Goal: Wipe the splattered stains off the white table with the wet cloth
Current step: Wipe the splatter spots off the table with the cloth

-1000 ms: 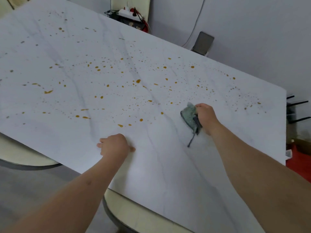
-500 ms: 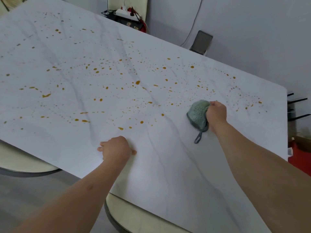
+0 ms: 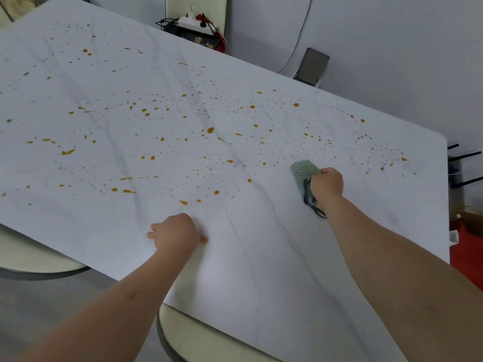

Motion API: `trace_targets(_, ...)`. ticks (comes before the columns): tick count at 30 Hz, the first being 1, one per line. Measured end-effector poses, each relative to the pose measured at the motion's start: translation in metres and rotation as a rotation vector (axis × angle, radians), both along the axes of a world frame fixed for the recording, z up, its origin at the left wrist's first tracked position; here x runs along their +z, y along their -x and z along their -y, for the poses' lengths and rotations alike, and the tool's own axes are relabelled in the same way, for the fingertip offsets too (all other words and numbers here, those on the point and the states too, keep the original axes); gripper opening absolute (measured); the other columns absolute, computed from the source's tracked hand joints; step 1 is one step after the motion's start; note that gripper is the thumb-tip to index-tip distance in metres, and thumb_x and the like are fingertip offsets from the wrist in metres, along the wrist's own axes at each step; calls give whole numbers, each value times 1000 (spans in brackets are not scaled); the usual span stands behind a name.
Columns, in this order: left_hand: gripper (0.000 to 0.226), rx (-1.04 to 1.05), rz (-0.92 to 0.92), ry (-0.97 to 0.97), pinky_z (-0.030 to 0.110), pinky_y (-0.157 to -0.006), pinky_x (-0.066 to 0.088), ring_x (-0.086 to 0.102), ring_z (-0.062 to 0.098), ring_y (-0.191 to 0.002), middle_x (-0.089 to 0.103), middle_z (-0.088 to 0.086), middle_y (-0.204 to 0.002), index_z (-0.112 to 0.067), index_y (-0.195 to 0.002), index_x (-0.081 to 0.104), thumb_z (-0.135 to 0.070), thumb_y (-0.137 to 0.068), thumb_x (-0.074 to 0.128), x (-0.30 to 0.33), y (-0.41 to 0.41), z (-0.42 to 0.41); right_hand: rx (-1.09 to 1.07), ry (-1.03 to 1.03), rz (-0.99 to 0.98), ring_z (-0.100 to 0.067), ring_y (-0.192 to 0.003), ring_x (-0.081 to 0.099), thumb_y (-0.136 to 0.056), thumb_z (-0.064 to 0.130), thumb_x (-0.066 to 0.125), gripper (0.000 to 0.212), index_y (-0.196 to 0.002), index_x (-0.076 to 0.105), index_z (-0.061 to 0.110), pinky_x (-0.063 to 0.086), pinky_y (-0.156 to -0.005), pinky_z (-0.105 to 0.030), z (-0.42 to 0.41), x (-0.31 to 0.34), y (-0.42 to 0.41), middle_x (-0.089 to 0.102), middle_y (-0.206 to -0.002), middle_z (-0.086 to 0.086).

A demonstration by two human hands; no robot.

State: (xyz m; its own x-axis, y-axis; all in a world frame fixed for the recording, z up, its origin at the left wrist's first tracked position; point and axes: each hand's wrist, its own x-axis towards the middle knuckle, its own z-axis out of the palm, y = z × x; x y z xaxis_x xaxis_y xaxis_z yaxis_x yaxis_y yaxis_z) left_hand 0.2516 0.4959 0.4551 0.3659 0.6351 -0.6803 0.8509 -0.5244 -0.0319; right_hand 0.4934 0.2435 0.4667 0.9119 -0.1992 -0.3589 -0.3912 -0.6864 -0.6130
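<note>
The white table (image 3: 261,257) is a marble-look slab with grey veins that takes up nearly the whole head view, tilted so its far right corner sits around 3 o'clock. Orange-brown splattered stains (image 3: 210,130) are all over the middle and far half, from 9 o'clock across to about 2 o'clock, with the fattest drops near the centre. The strip nearest the person, roughly 5 to 6 o'clock, looks plain white.

Two cream chair seats poke out from under the near edge, one (image 3: 31,259) at 8 o'clock and another (image 3: 209,340) at 6 o'clock. A red thing (image 3: 467,254) shows past the table's right edge at 4 o'clock.

The left hand (image 3: 175,235) rests on the table just below centre, around 7 o'clock. Its fingers are curled under and it's holding nothing, with a fingertip or two sticking out on either side.

The right hand (image 3: 326,184) is at about 3 o'clock, fist clenched around the wet cloth (image 3: 304,171). That's a teal-green knobbly thing lying on the table just left of the knuckles, right at the edge of the speckled patch. A dark loop (image 3: 320,212) trails out under the wrist.

At 12 o'clock there's a white power strip (image 3: 196,23) with cables, and a grey box (image 3: 312,65) at 1 o'clock.
</note>
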Motion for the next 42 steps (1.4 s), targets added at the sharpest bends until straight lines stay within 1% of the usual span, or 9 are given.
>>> trace_targets(5, 55, 0, -1, -1, 57, -109, 38, 41, 49, -135, 66, 19, -118, -15, -108, 65, -52, -73, 83, 1, 0, 0, 324, 373, 202, -37, -123, 39, -88, 12, 53, 44, -131, 54, 18, 46, -98, -47, 14, 3, -9, 41, -136, -14)
trace_targets(10, 54, -6, 4, -10, 57, -110, 37, 41, 49, -135, 65, 19, -120, -15, -108, 64, -52, -74, 83, 0, 0, 1, 522, 516, -9, -41, -117, 48, -91, 26, 53, 57, -146, 45, 15, 44, -97, -43, 15, -16, -6, 42, -135, -17)
trace_targets(15, 52, 1, -1, -20, 57, -110, 37, 42, 48, -134, 66, 18, -117, -16, -103, 62, -51, -71, 85, 3, -1, 1, 510, 323, 208, -38, -100, 62, -87, 23, 62, 34, -120, 61, 11, 48, -83, -39, -29, -24, 34, 63, -111, -19)
trace_targets(19, 56, 3, -9, -17, 57, -110, 37, 42, 48, -135, 65, 20, -121, -15, -109, 64, -50, -72, 85, 3, -1, 2, 656, 204, 249, -36, -99, 61, -88, 22, 63, 24, -110, 68, 15, 47, -82, -38, -85, -32, 84, 63, -110, -15)
trace_targets(23, 57, -14, 11, -24, 57, -109, 38, 44, 48, -133, 66, 21, -120, -14, -110, 65, -50, -71, 85, 1, 1, 1, 932, 287, 309, -34, -100, 56, -93, 22, 57, 29, -116, 67, 9, 47, -83, -38, -109, -34, 108, 57, -116, -15)
trace_targets(27, 56, -73, 3, -32, 55, -106, 43, 51, 48, -127, 68, 17, -115, -15, -108, 66, -53, -70, 84, 2, 2, 0, 910, 448, 334, -37, -98, 51, -81, 6, 51, 42, -121, 62, 10, 46, -80, -36, -74, -32, 83, 54, -120, -15)
trace_targets(31, 53, -136, 73, -48, 42, -89, 53, 64, 33, -100, 65, 2, -87, -19, -87, 61, -63, -65, 82, 6, 8, -6, 693, 492, 226, -40, -104, 55, -85, 12, 55, 47, -132, 62, 16, 48, -89, -40, -71, -27, 67, 50, -135, -13)
trace_targets(35, 59, -291, 133, -85, 29, -70, 52, 60, 20, -71, 57, -3, -73, -21, -72, 48, -76, -71, 69, 24, 25, -21, 771, 415, 154, -38, -111, 58, -88, 19, 57, 41, -128, 64, 14, 48, -95, -38, -119, -24, 103, 45, -141, -12)
trace_targets(42, 41, -243, 203, -126, 32, -67, 42, 59, 26, -84, 58, 0, -89, -13, -102, 59, -49, -86, 71, 32, 69, -81, 1022, 359, 150, -34, -100, 60, -85, 15, 58, 32, -116, 64, 12, 50, -86, -34, -219, -15, 170, 46, -129, -10)
